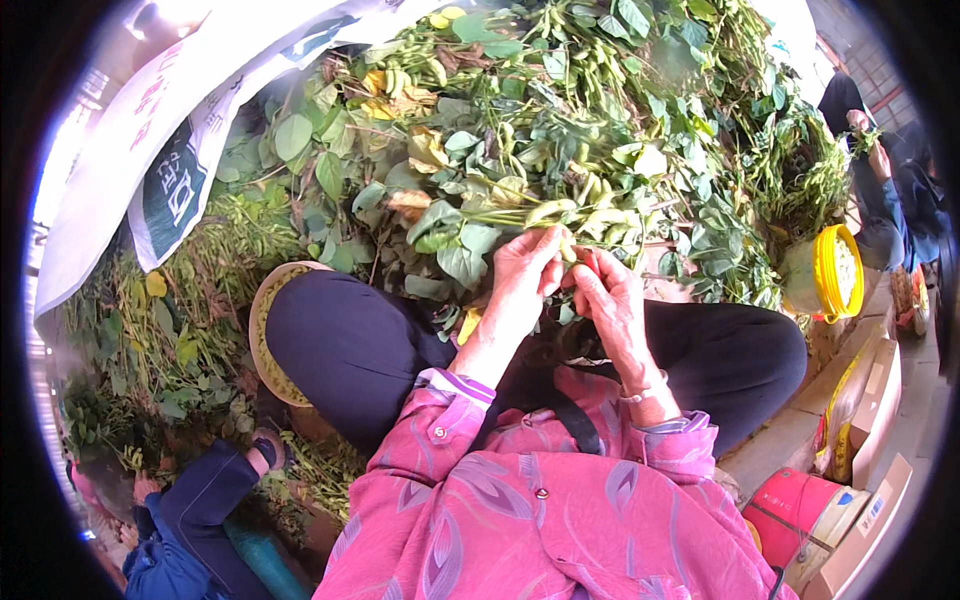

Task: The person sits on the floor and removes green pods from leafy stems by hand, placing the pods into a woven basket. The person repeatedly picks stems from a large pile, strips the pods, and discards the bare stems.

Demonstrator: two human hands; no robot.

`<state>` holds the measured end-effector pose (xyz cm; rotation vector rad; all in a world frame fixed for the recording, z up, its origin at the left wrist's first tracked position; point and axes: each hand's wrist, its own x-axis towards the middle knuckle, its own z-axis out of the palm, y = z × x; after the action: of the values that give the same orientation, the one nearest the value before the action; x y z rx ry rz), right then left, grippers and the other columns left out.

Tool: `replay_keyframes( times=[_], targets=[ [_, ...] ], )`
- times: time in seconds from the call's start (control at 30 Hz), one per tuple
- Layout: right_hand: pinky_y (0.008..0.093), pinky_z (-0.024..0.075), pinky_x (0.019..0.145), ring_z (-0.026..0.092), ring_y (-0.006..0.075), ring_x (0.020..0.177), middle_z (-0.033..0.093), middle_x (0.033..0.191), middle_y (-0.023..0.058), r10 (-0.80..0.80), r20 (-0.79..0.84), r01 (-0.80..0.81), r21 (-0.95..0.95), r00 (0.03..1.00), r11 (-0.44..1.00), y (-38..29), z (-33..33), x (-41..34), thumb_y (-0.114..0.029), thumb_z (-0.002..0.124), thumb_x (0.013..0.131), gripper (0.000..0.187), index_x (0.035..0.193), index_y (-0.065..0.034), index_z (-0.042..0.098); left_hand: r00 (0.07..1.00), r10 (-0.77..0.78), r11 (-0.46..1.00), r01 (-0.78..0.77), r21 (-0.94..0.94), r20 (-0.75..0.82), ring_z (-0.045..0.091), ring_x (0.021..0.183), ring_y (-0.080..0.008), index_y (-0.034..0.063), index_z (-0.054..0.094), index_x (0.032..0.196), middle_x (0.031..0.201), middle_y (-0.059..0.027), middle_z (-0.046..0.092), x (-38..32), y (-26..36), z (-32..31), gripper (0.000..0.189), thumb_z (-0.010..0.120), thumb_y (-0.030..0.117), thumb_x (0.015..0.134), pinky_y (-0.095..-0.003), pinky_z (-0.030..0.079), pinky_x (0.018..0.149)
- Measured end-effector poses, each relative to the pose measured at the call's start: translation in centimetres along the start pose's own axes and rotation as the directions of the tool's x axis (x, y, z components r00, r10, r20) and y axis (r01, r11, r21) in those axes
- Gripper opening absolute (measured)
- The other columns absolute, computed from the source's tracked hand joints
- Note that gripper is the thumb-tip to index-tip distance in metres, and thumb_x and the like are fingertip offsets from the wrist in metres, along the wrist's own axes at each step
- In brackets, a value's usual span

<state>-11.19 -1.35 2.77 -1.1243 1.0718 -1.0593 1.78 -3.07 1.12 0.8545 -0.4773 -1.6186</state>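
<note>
Both hands meet above my lap, at the near edge of a big heap of cut bean plants [510, 135] with green pods. My left hand [521, 266] pinches a green bean pod [568, 250] between thumb and forefinger. From the right, the fingertips of my right hand [606, 283] close on the lower end of the same pod. A bracelet circles my right wrist. More pods and leaves lie just beyond the fingers. By my left knee stands a round container [264, 330] with shelled green beans, partly hidden by the leg.
A yellow-rimmed bucket [838, 274] of beans lies right, near a co-worker [896, 187] holding plant matter. Another person [199, 525] sits lower left. A red drum [795, 514] and cardboard [874, 412] are lower right. White printed sheeting [135, 150] hangs upper left.
</note>
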Motion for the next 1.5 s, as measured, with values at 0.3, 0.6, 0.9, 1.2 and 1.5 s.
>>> replay_keyframes(
  times=[0.3, 0.6, 0.9, 1.2, 1.5],
  targets=[
    [0.0193, 0.0385, 0.050, 0.044, 0.0048, 0.055, 0.061, 0.071, -0.0012, 0.045, 0.112, -0.022, -0.199, 0.993, 0.980, -0.2, -2.5, 0.6, -0.008, 0.056, 0.086, 0.032, 0.118, -0.0033, 0.058, 0.997, 0.056, 0.979, -0.046, 0.199, -0.047, 0.041, 0.040, -0.0026, 0.0051, 0.064, 0.086, 0.058, 0.0046, 0.054, 0.2, 0.0, 0.7, 0.016, 0.060, 0.021, 0.088, -0.0165, 0.028, 0.036],
    [0.0194, 0.0352, 0.051, 0.042, 0.0033, 0.057, 0.050, 0.063, -0.0062, 0.048, 0.107, -0.039, -0.082, 0.993, 0.996, 0.4, -1.3, 1.4, -0.001, 0.055, 0.083, 0.021, 0.102, -0.0012, 0.064, 0.994, 0.094, 0.947, -0.073, 0.312, -0.055, 0.036, 0.037, -0.0042, 0.0024, 0.060, 0.073, 0.054, 0.0012, 0.050, 0.4, 1.2, 1.1, 0.030, 0.052, 0.026, 0.090, -0.0197, 0.023, 0.035],
    [0.0204, 0.0380, 0.059, 0.045, 0.0041, 0.065, 0.051, 0.068, -0.0064, 0.019, 0.073, -0.009, -0.124, 0.997, 0.992, -0.1, -0.8, 1.4, 0.000, 0.054, 0.084, 0.011, 0.088, -0.0006, 0.063, 0.997, 0.047, 0.836, -0.003, 0.549, -0.066, 0.038, 0.042, -0.0030, 0.0077, 0.057, 0.077, 0.056, 0.0036, 0.048, 1.0, 1.3, 1.6, 0.022, 0.064, 0.028, 0.085, -0.0188, 0.025, 0.038],
    [0.0185, 0.0278, 0.049, 0.037, 0.0010, 0.057, 0.047, 0.063, -0.0086, 0.067, 0.066, -0.066, -0.023, 0.996, 0.998, 0.4, -2.0, 2.1, -0.001, 0.051, 0.085, 0.013, 0.084, -0.0041, 0.064, 0.985, -0.030, 0.892, -0.051, 0.450, 0.172, 0.059, 0.060, -0.0109, -0.0030, 0.056, 0.101, 0.080, -0.0069, 0.063, -0.1, 3.6, 1.6, 0.030, 0.062, 0.016, 0.079, -0.0197, 0.039, 0.044],
    [0.0160, 0.0332, 0.055, 0.040, 0.0009, 0.061, 0.050, 0.072, -0.0086, -0.010, -0.116, 0.019, 0.075, 0.993, 0.997, -0.2, 0.3, 0.0, -0.006, 0.066, 0.081, 0.013, 0.093, -0.0030, 0.064, 0.993, 0.119, 0.913, -0.103, 0.394, -0.016, 0.048, 0.042, -0.0043, -0.0009, 0.063, 0.089, 0.061, -0.0010, 0.058, 0.6, 1.3, 0.4, 0.017, 0.064, 0.016, 0.085, -0.0173, 0.032, 0.033]
  ],
)
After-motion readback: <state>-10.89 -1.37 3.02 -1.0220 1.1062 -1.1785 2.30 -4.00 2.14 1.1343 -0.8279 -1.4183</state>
